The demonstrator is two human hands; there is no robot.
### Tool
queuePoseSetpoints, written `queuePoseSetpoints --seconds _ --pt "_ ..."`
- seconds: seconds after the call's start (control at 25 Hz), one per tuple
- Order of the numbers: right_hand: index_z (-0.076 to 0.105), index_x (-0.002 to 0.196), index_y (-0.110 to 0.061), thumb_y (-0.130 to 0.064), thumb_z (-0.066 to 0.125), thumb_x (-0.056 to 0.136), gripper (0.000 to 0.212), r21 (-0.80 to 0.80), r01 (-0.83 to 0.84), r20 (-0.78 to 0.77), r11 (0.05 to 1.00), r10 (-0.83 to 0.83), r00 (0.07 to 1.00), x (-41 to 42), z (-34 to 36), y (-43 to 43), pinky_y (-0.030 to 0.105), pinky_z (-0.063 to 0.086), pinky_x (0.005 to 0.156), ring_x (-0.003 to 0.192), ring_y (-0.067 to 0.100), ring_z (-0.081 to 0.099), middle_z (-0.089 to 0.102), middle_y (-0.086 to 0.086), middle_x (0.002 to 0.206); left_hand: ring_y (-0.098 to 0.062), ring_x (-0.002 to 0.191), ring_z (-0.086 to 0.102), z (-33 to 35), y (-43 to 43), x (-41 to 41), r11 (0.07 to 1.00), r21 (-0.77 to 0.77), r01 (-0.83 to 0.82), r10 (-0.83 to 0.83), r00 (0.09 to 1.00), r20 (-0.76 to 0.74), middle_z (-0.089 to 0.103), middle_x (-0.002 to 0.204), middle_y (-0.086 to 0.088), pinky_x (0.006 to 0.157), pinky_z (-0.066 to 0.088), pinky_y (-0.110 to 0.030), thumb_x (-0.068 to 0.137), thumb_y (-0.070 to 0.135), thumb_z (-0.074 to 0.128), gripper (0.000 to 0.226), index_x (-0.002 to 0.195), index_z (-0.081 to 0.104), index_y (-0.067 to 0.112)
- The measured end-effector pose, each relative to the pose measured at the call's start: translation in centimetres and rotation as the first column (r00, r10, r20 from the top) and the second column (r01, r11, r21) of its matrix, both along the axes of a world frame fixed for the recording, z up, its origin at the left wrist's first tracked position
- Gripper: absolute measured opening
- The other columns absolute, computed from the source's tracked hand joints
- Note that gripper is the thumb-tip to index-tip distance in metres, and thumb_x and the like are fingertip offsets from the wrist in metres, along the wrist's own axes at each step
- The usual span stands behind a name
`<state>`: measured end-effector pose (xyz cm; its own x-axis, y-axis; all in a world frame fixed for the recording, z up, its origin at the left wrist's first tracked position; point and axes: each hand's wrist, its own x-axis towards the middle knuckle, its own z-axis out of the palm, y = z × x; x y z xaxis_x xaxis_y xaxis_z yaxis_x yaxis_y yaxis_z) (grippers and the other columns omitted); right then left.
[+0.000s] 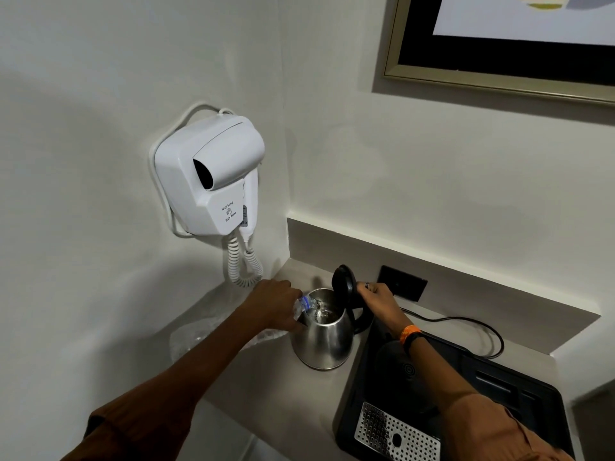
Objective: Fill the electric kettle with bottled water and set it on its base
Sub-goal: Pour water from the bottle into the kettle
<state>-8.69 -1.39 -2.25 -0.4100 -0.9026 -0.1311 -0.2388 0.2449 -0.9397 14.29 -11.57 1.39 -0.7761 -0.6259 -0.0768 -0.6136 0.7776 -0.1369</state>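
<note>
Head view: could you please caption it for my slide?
Left hand tips bottle into open kettle; right hand steadies its handle.

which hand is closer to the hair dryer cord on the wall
Left. The left hand, tipping the water bottle into the kettle, is just below the coiled cord. The right hand is on the kettle handle, on the far side of the open lid.

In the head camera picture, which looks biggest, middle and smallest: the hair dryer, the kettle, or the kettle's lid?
From largest to smallest, as they look in this view:
1. Hair dryer on the wall
2. Kettle on the counter
3. Kettle's lid, flipped open

The dryer hangs at a different distance from the camera than the kettle, so true sizes may differ.
</note>
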Motion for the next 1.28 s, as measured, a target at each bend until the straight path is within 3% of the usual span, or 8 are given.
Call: queuePoseSetpoints --seconds 0.16,0.32,0.56,0.76,0.84,0.92,1.12,1.28 --pt "0.047 0.051 -0.022 -0.013 0.053 0.1 0.05 0.015 0.007 -0.018 1.0 -0.007 1.0 0.0 0.0 0.0 0.015 0.042 0.058 0.045 -0.006 0.056 0.054 -0.012 0.043 -0.023 0.093 0.068 -0.9 0.5 0.5 0.997 0.053 -0.048 0.057 0.982 -0.182 0.066 0.101 0.001 0.071 0.038 -0.028 0.069 0.061 0.072 0.053 0.107 0.064 0.024" --pt "0.052 0.051 -0.022 -0.014 0.055 0.099 0.048 -0.001 0.003 0.011 1.0 -0.003 1.0 0.0 -0.2 0.0 0.019 0.047 0.065 0.052 -0.002 0.062 0.059 -0.009 0.051 -0.021 0.091 0.067 -1.7 0.8 1.0 0.982 0.16 -0.1 0.159 0.894 -0.418 0.063 0.1 0.005 0.073 0.046 -0.03 0.066 0.062 0.075 0.059 0.113 0.063 0.029" --pt "0.053 0.055 -0.019 -0.013 0.053 0.1 0.045 -0.023 -0.002 -0.001 1.0 0.002 1.0 0.1 0.0 0.2 0.02 0.048 0.063 0.06 0.006 0.065 0.059 0.0 0.058 -0.022 0.08 0.067 -4.8 1.9 3.1 0.973 0.108 -0.202 0.21 0.604 -0.769 0.067 0.09 0.002 0.067 0.057 -0.034 0.063 0.059 0.069 0.055 0.099 0.069 0.018" --pt "0.057 0.056 -0.017 -0.014 0.053 0.102 0.046 -0.012 -0.017 0.019 1.0 0.018 1.0 0.4 0.4 0.5 0.016 0.051 0.053 0.062 0.007 0.071 0.066 -0.005 0.056 -0.012 0.078 0.062 -7.1 4.3 4.2 0.926 0.276 -0.256 0.349 0.31 -0.884 0.066 0.09 -0.001 0.08 0.038 -0.001 0.067 0.042 0.075 0.042 0.097 0.067 0.013" --pt "0.057 0.056 -0.015 -0.013 0.052 0.103 0.046 0.0 -0.007 0.027 1.0 0.007 1.0 0.4 0.4 0.6 0.016 0.049 0.048 0.055 0.005 0.067 0.066 -0.005 0.053 -0.009 0.078 0.06 -7.8 5.1 4.7 0.905 0.346 -0.249 0.401 0.226 -0.888 0.064 0.09 0.0 0.079 0.04 -0.002 0.068 0.041 0.076 0.041 0.098 0.063 0.016" --pt "0.057 0.058 -0.012 -0.014 0.052 0.104 0.046 0.009 -0.014 0.028 1.0 0.014 0.999 0.5 0.5 0.6 0.017 0.049 0.045 0.052 0.003 0.067 0.068 -0.002 0.056 -0.003 0.082 0.057 -7.7 5.4 5.0 0.881 0.416 -0.227 0.453 0.151 -0.878 0.059 0.094 0.002 0.078 0.047 -0.013 0.068 0.039 0.076 0.043 0.101 0.059 0.018" --pt "0.057 0.06 -0.008 -0.014 0.051 0.104 0.045 0.006 -0.023 0.037 1.0 0.023 0.999 0.8 0.8 0.6 0.02 0.051 0.041 0.05 0.002 0.069 0.068 0.01 0.064 -0.023 0.098 0.056 -7.8 5.6 5.4 0.901 0.338 -0.27 0.394 0.19 -0.899 0.044 0.111 0.003 0.088 0.051 -0.031 0.077 0.041 0.071 0.05 0.112 0.053 0.011" --pt "0.064 0.071 0.003 -0.025 0.056 0.102 0.042 0.038 -0.037 0.001 0.999 0.037 0.999 0.4 0.0 0.3 0.039 0.061 0.062 0.072 0.024 0.078 0.077 0.023 0.084 -0.021 0.103 0.053 -6.6 5.5 4.7 0.922 0.331 -0.201 0.363 0.152 -0.919 0.044 0.119 -0.002 0.094 0.047 -0.026 0.087 0.031 0.063 0.048 0.126 0.054 0.005"
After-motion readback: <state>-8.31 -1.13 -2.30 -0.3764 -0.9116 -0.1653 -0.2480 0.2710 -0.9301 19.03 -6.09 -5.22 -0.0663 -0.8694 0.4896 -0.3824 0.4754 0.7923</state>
